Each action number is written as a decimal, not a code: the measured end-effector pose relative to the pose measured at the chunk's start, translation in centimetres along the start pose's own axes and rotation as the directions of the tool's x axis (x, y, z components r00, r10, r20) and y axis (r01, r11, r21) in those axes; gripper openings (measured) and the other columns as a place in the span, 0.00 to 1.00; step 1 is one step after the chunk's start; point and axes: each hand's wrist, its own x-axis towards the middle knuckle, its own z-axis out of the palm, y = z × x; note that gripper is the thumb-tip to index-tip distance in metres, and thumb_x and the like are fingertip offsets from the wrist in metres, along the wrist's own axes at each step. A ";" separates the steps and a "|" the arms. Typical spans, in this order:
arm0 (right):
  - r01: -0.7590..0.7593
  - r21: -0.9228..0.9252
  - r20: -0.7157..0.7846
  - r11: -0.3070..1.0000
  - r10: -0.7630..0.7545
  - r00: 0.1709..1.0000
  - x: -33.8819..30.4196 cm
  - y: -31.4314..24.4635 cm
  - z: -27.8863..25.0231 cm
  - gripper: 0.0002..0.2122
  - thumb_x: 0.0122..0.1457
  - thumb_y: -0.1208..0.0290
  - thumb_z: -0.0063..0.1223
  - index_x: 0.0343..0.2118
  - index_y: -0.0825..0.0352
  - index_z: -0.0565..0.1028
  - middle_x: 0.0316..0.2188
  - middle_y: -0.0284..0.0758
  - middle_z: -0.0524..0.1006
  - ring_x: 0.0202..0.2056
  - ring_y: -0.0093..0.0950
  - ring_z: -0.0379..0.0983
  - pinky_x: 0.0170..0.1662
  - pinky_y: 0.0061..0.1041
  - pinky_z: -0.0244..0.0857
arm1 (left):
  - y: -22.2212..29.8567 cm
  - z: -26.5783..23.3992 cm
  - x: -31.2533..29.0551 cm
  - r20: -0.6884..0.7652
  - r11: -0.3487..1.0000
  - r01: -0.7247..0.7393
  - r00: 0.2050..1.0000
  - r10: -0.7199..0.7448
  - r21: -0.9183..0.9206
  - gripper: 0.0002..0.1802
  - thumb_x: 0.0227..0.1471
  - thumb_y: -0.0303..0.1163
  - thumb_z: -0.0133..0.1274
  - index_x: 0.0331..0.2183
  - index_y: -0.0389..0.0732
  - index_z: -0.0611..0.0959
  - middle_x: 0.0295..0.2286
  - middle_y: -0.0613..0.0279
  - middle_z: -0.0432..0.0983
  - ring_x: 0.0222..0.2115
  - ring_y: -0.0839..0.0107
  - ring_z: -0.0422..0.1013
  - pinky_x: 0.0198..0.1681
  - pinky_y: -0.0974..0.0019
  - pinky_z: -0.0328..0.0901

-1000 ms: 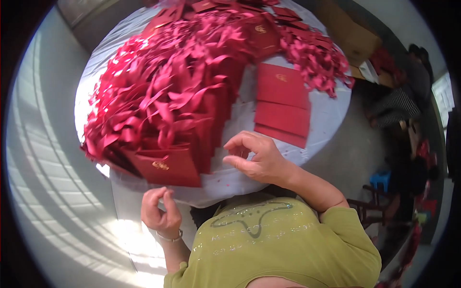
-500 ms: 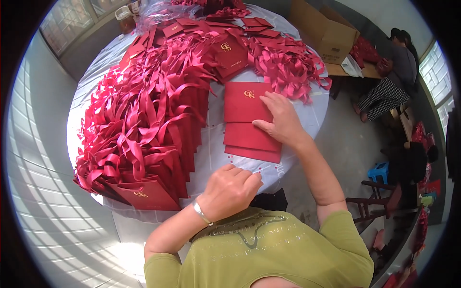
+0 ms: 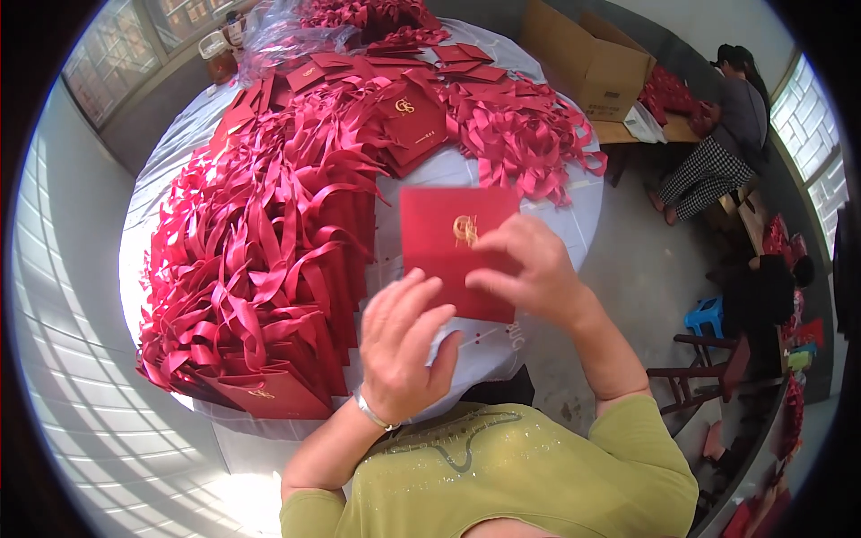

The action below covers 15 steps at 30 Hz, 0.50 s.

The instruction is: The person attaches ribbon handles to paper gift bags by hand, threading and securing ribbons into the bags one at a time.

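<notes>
A flat red gift bag (image 3: 439, 260) with a gold emblem lies before me at the table's middle right. My right hand (image 3: 534, 269) is over its right side, thumb and fingers apart and a little blurred; the fingertips reach the emblem. Whether they press on the bag or hover, I cannot tell. My left hand (image 3: 404, 345), wearing a bracelet, is raised at the bag's lower left corner, fingers spread and holding nothing. To the left stands a long packed row of red bags (image 3: 278, 394) topped with tangled ribbon handles (image 3: 260, 233).
Beyond the bag lie a flat stack of red bags (image 3: 417, 130) and a heap of pink-red ribbons (image 3: 529, 134). The round table has a white cover (image 3: 574, 211). A cardboard box (image 3: 587, 67), a bent-over person (image 3: 722, 134) and a blue stool (image 3: 706, 316) are to the right.
The bag has come nearer to me, its upper face covering the stepped lower edges seen before. My left hand has opened from a closed shape and moved slightly left. My right hand has drawn nearer.
</notes>
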 end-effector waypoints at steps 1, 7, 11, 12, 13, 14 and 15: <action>0.029 0.005 0.064 1.000 -0.029 0.997 -0.3 -1.2 -0.9 0.18 0.42 0.67 0.74 0.36 0.64 0.79 0.30 0.36 0.76 0.33 0.37 0.73 0.37 0.33 0.67 | 0.1 -0.4 0.3 -0.035 1.000 0.017 0.999 -0.016 0.024 0.18 0.44 0.24 0.61 0.41 0.35 0.81 0.47 0.45 0.76 0.51 0.47 0.72 0.56 0.48 0.64; 0.077 0.234 0.265 0.969 -0.140 0.954 -4.5 -5.3 1.7 0.18 0.42 0.64 0.72 0.35 0.63 0.76 0.31 0.34 0.72 0.36 0.35 0.71 0.42 0.36 0.64 | -1.6 0.1 -0.5 0.157 0.981 0.192 0.968 -0.196 0.036 0.23 0.47 0.25 0.60 0.48 0.32 0.78 0.46 0.43 0.77 0.50 0.49 0.73 0.55 0.52 0.64; 0.051 0.206 0.230 0.977 -0.098 0.968 -6.4 -5.2 3.9 0.19 0.41 0.65 0.71 0.35 0.65 0.76 0.32 0.35 0.71 0.37 0.36 0.70 0.44 0.37 0.65 | -1.4 1.0 -1.5 0.336 0.963 0.243 0.902 -0.269 0.118 0.20 0.46 0.26 0.61 0.44 0.32 0.79 0.39 0.47 0.79 0.41 0.51 0.75 0.47 0.54 0.68; 0.047 0.193 0.225 0.980 -0.090 0.970 -6.5 -5.1 4.1 0.19 0.42 0.64 0.71 0.36 0.65 0.77 0.32 0.36 0.71 0.38 0.36 0.70 0.45 0.37 0.65 | -1.6 1.2 -1.7 0.333 0.965 0.188 0.912 -0.241 0.184 0.19 0.46 0.26 0.61 0.42 0.33 0.79 0.38 0.48 0.79 0.40 0.51 0.75 0.46 0.54 0.68; 0.034 0.203 0.230 0.979 -0.081 0.970 -6.6 -4.9 4.0 0.19 0.42 0.64 0.71 0.36 0.65 0.77 0.32 0.35 0.72 0.38 0.36 0.70 0.45 0.37 0.65 | -1.8 1.3 -1.8 0.319 0.964 0.188 0.917 -0.241 0.188 0.20 0.45 0.25 0.62 0.42 0.34 0.79 0.38 0.49 0.79 0.40 0.51 0.75 0.46 0.54 0.68; 0.020 0.213 0.235 0.977 -0.071 0.969 -6.6 -4.8 3.9 0.19 0.42 0.63 0.71 0.36 0.65 0.77 0.33 0.35 0.72 0.39 0.36 0.70 0.45 0.37 0.65 | -1.9 1.4 -2.1 0.306 0.963 0.188 0.921 -0.241 0.192 0.20 0.43 0.25 0.63 0.42 0.35 0.80 0.38 0.50 0.79 0.41 0.51 0.75 0.46 0.54 0.68; 0.004 0.203 0.269 0.979 -0.059 0.961 -6.5 -4.6 3.6 0.18 0.44 0.63 0.71 0.36 0.65 0.77 0.34 0.35 0.73 0.39 0.36 0.71 0.46 0.36 0.65 | -2.0 1.6 -2.2 0.274 0.966 0.177 0.935 -0.225 0.189 0.20 0.43 0.25 0.64 0.41 0.36 0.80 0.38 0.51 0.79 0.40 0.52 0.75 0.46 0.55 0.68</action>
